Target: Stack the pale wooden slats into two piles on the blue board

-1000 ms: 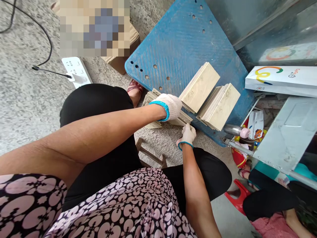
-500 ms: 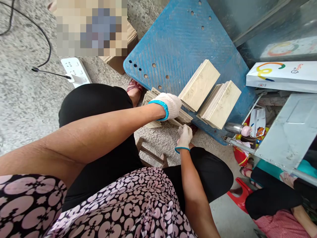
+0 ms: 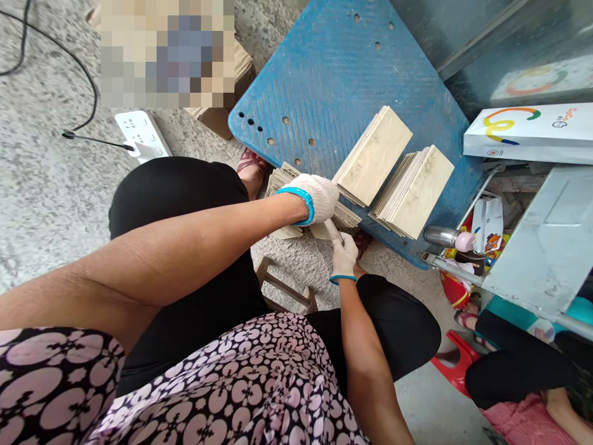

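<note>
one thin board [image 3: 330, 230] shows its pale end at eleven o'clock from my right hand [image 3: 344, 252], whose gloved thumb and fingers look pinched narrow on it. i'd guess it is light, stiff and rough, likelier to splinter at a corner than bend; knitted cotton could snag or slide, so i'd hold it by the near edge, fingers flat on both faces.

my left hand [image 3: 317, 198] sits at eleven o'clock past it, over the loose boards [image 3: 348, 215] beside the blue pallet [image 3: 287, 74]. its fingers are hidden behind the glove's back, so i can't tell whether they grip or merely steady, nor what bears those boards.

on the pallet, at one o'clock, is a first stack [image 3: 375, 157]; towards two, a second stack [image 3: 417, 191], each probably weighty if lifted whole. near three lies a metal flask [image 3: 440, 237]. around four, a co-worker's legs [image 3: 512, 364] are only partly visible. between ten and eleven, pixelation covers most of a brown block [image 3: 210, 120].
</note>
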The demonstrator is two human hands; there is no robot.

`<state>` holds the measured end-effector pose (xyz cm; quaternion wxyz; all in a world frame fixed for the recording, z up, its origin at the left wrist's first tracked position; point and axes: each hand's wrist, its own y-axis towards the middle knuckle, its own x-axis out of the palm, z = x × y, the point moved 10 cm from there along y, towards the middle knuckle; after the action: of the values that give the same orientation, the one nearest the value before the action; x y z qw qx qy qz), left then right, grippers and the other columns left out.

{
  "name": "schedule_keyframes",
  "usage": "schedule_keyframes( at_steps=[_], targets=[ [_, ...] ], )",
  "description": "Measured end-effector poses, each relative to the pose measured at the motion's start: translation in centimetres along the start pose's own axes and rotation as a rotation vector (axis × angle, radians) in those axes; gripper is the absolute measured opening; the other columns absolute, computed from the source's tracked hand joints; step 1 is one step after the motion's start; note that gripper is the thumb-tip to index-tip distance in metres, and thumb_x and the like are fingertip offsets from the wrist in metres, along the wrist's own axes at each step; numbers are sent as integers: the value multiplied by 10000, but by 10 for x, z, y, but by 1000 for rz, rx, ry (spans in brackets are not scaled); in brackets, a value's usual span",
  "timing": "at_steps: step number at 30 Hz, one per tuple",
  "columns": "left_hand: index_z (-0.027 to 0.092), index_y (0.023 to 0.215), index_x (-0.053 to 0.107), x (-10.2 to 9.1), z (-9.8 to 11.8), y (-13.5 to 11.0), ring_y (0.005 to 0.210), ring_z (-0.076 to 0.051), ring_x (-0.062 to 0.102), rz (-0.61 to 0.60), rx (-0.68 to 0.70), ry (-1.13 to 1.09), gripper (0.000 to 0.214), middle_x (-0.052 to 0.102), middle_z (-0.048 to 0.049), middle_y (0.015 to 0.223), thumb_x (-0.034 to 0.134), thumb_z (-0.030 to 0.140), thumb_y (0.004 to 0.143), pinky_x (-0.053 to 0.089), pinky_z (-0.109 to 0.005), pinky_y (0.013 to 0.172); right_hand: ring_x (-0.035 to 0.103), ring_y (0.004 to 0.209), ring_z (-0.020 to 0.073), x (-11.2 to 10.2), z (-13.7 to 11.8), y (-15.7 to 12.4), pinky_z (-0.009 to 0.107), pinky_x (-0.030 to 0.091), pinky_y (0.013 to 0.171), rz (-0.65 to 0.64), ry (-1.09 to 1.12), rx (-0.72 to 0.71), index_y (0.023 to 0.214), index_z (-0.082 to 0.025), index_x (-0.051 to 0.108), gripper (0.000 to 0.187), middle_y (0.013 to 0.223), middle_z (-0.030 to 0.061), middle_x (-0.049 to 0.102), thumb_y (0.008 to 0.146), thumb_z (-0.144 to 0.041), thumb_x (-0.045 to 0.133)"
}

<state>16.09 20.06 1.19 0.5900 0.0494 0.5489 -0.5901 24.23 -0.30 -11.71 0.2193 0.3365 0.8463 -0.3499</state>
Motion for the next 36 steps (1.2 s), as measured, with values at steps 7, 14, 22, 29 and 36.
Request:
schedule_keyframes(
  at_steps=[7, 14, 22, 29, 36],
  targets=[
    [99, 1125, 711, -3, 4, 0, 904, -343, 667, -9, 6, -22, 384, 692, -205, 1038, 511, 235, 827, 500, -402, 721, 600, 829, 204, -33, -67, 5, 314, 465, 796, -83, -33, -138, 860, -167, 691, 301, 830, 42, 696, 754, -421, 568],
    [138, 1171, 711, -6, 7, -2, 932, -334, 641, -65, -5, -173, 452, 677, -189, 1088, 563, 328, 788, 470, -398, 791, 557, 688, 156, -118, -136, 22, 261, 454, 641, -20, 42, -235, 813, -152, 687, 305, 708, 4, 635, 750, -448, 655],
    [218, 1037, 720, -5, 11, 4, 793, -194, 625, -8, -11, -847, 347, 713, -48, 953, 554, 414, 804, 443, -262, 656, 521, 569, 96, -155, -170, 51, 217, 458, 540, 69, 458, -171, 746, -160, 594, 357, 650, -31, 576, 665, -473, 747],
    [182, 933, 697, 1, -7, 11, 743, -170, 621, 202, -179, -1050, 261, 703, -38, 866, 522, 356, 847, 454, -252, 616, 653, 715, 156, -128, -151, 69, 264, 548, 610, 97, 734, -18, 829, -175, 576, 346, 759, 5, 660, 682, -431, 755],
    [194, 911, 666, 5, -18, 19, 719, -169, 617, 340, -315, -1152, 246, 680, -21, 822, 503, 373, 865, 463, -245, 590, 678, 775, 193, -99, -141, 71, 306, 563, 632, 46, 851, 15, 934, -184, 595, 415, 880, 59, 696, 762, -553, 673]
  ],
)
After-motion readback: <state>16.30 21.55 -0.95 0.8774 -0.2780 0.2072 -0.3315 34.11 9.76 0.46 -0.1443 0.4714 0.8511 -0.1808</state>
